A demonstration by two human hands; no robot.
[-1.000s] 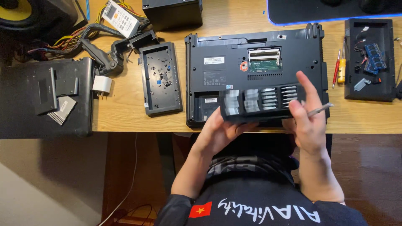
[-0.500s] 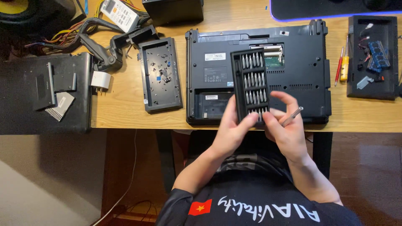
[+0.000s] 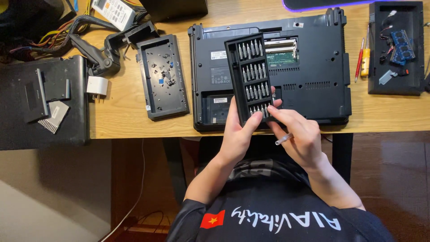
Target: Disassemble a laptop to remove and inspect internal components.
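My left hand [image 3: 237,132] grips the lower end of a black tray of screwdriver bits [image 3: 251,76], held upright over an upside-down black laptop [image 3: 313,67]. My right hand [image 3: 300,136] holds a slim silver screwdriver handle [image 3: 284,139] in its palm. Its fingertips touch the bottom row of bits in the tray. The laptop's open bay shows green memory boards [image 3: 282,56].
A black cover panel with loose screws [image 3: 162,76] lies left of the laptop. A black tray with blue memory modules [image 3: 396,47] and red and yellow screwdrivers [image 3: 363,58] sit at the right. Cables [image 3: 89,45], a white adapter [image 3: 97,86] and a dark device [image 3: 42,98] lie at the left.
The bit tray has turned from lying crosswise to standing lengthwise and risen over the laptop. My right hand moved from the tray's right end down to its bottom row of bits.
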